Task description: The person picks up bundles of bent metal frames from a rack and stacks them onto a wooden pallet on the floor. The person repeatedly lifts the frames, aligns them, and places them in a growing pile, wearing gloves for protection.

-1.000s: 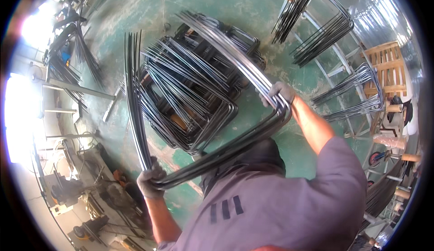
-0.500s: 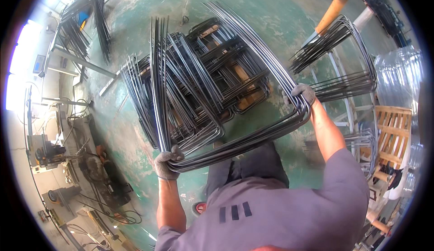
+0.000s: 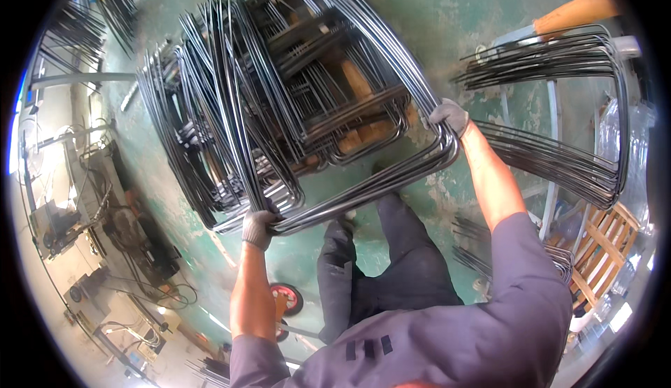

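A bundle of dark U-shaped bent metal rods (image 3: pixel 370 193) spans the space in front of me, its closed side toward my body and its long legs pointing away. My left hand (image 3: pixel 258 228), in a grey glove, is closed around the bundle's left corner. At the right corner my right hand (image 3: pixel 450 117), gloved too, grips the rods. Beneath and beyond lies a big pile of similar bent rods (image 3: pixel 269 119). The bundle's left leg overlaps this pile, and I cannot tell whether it rests on it.
To the right, more bent rods (image 3: pixel 559 161) hang on a metal rack (image 3: pixel 552 119) by an orange-brown roll (image 3: pixel 576 12). A wooden pallet (image 3: pixel 604 252) stands beyond. A bench with machinery and cables (image 3: pixel 133 241) lines the left. Near my legs is a red-rimmed wheel (image 3: pixel 285 298).
My view has shifted and turned. Both hands, still gripping the rod bundle, have moved away from my body, and the bundle now reaches farther over the pile.
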Action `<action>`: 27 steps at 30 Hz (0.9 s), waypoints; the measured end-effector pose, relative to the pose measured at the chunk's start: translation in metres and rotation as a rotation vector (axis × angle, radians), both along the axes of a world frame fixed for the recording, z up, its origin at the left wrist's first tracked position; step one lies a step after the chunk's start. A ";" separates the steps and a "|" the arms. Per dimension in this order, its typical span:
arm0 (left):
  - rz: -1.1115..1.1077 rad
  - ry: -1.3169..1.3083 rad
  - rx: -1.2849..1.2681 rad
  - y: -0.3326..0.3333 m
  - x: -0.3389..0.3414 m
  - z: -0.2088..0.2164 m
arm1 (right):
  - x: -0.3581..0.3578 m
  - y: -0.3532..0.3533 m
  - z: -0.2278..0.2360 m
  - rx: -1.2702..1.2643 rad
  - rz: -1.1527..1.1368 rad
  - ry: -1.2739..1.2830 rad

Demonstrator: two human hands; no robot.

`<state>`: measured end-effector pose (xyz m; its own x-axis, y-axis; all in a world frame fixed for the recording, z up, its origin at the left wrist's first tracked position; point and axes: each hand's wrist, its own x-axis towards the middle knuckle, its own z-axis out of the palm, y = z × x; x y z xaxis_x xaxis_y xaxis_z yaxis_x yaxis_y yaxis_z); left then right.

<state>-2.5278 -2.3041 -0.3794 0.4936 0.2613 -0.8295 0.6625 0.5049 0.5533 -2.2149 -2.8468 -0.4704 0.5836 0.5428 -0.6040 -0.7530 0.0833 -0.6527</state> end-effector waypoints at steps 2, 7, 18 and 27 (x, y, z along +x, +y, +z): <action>-0.002 0.092 0.084 -0.014 -0.006 -0.042 | -0.013 -0.008 -0.045 -0.178 0.057 0.026; -0.122 0.337 0.272 -0.051 -0.023 -0.134 | -0.018 -0.004 -0.109 -0.434 0.154 0.084; 0.199 0.309 0.269 -0.087 -0.020 -0.232 | 0.007 -0.003 -0.184 -0.632 0.137 -0.025; 0.202 0.422 0.223 -0.114 -0.058 -0.226 | -0.006 0.009 -0.189 -1.249 0.335 -0.362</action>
<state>-2.5855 -2.4186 -0.6050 0.0491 0.5104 -0.8586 0.7528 0.5461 0.3677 -2.2209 -2.8381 -0.6595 0.7634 -0.1070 -0.6371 -0.3893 -0.8631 -0.3216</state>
